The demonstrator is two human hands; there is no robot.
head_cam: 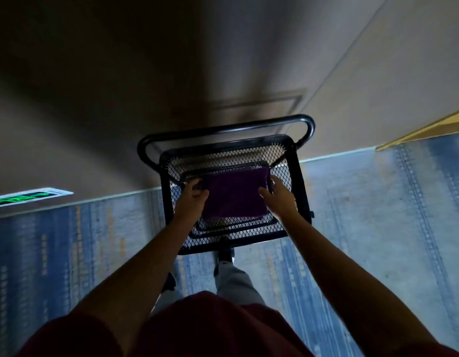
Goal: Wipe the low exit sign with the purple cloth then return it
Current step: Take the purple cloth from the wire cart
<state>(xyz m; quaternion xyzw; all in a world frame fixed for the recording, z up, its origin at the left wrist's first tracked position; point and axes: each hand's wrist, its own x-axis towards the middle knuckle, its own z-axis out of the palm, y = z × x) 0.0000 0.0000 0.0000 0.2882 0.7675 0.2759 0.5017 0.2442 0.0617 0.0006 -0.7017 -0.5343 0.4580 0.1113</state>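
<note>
A folded purple cloth (235,193) lies flat on the top mesh shelf of a black wire cart (295,181). My left hand (193,195) has its fingers curled on the cloth's left edge. My right hand (278,195) rests on the cloth's right edge with fingers bent over it. The low exit sign (27,197), white-framed with glowing green marks, sits on the wall just above the floor at the far left, well away from both hands.
The cart stands against a beige wall (94,124), its black handle bar (223,130) toward the wall. Blue patterned carpet (365,215) covers the floor. My feet (224,255) stand just behind the cart. A yellow-trimmed edge (429,130) shows at the right.
</note>
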